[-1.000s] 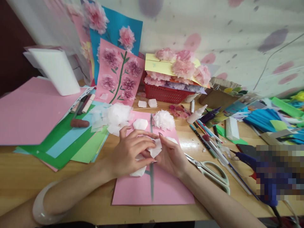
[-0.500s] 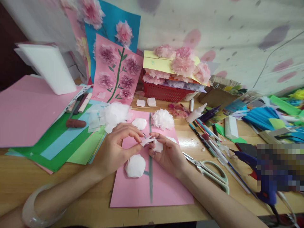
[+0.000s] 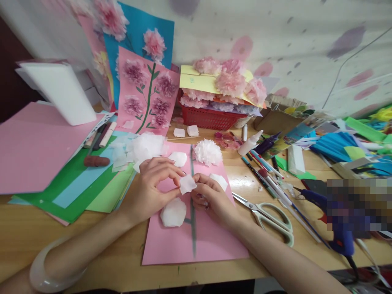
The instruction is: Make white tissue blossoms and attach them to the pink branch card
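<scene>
Over the pink sheet (image 3: 171, 249) with its painted grey-green stem (image 3: 193, 232), a small white tissue paper square (image 3: 187, 185) is held up between my hands. My left hand (image 3: 157, 183) pinches its left edge with thumb and fingers. The right edge sits in the fingertips of my right hand (image 3: 212, 194), whose other fingers curl underneath. White paper discs lie on the sheet: one at lower left (image 3: 173, 212), one at upper left (image 3: 178, 159), one partly hidden behind my right hand (image 3: 219, 181). A fluffy white paper flower (image 3: 208, 152) sits at upper right.
Scissors (image 3: 263, 214) lie right of the sheet, beside pens and brushes (image 3: 275, 192) and a glue gun (image 3: 339, 228). Loose white tissue (image 3: 148, 147) and coloured papers (image 3: 70, 204) are on the left. Behind stand a red basket (image 3: 208, 117) and finished flower pictures (image 3: 147, 94).
The tissue square has turned from folded and edge-on to spread flat facing me. The white piece previously by my right fingers no longer shows separately. The view has shifted slightly.
</scene>
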Demonstrator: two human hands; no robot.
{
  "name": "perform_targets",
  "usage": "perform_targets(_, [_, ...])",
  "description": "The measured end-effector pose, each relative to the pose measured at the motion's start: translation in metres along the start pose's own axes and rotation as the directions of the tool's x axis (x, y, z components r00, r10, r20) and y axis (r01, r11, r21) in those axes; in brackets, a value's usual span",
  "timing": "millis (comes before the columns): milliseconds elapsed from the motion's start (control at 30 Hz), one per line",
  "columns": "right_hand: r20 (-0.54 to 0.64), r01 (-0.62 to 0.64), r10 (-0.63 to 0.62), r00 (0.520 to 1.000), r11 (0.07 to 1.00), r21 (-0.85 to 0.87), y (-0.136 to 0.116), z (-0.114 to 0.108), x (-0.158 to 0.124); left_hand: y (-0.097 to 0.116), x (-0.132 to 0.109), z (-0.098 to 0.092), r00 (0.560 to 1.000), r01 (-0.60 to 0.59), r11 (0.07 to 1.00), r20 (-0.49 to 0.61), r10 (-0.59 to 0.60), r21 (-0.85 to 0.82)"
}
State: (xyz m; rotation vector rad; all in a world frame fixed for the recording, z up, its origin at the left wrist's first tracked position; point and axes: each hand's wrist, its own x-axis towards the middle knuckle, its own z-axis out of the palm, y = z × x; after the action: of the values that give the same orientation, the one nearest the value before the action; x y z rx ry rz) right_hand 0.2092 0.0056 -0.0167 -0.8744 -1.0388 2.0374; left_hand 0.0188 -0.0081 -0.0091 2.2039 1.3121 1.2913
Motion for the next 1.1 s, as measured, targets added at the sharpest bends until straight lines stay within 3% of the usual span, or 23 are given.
perform_targets(300, [-0.031,0.091,-0.097,0.995,0.983,-0.157,0.004,-0.004,0.003,0.005,-0.002,0.004,0.994,0.035,0.996,0.103,-0.043,0.079])
perform_targets(633, [-0.096,0.100,-0.127,0.987,0.965,-0.243,0.002,-0.003,0.002,-0.005,-0.004,0.004,0.976,0.200,0.979,-0.079,-0.203,-0.034])
perform_targets(800, [-0.136,0.096,-0.135,0.981,0.960,-0.263,0.003,-0.003,0.003,-0.009,0.003,0.000,0.912,0.370,0.922,-0.141,-0.384,-0.118])
perform_targets(900, [-0.145,0.094,-0.132,0.981,0.965,-0.246,0.003,-0.004,0.003,-0.027,0.011,-0.011,0.878,0.439,0.897,-0.187,-0.440,-0.048])
perform_targets(1000, [-0.141,0.100,-0.133,0.981,0.970,-0.222,0.003,-0.004,0.003,-0.046,0.019,-0.025,0.887,0.387,0.905,-0.338,-0.314,0.176])
perform_targets(1067, [-0.140,0.104,-0.133,0.981,0.975,-0.198,0.004,-0.003,0.003,-0.048,0.021,-0.030,0.884,0.326,0.886,-0.439,-0.162,0.330])
perform_targets(1100, [-0.141,0.104,-0.132,0.981,0.977,-0.188,0.004,-0.003,0.003,-0.044,0.021,-0.030,0.898,0.267,0.887,-0.432,-0.086,0.377])
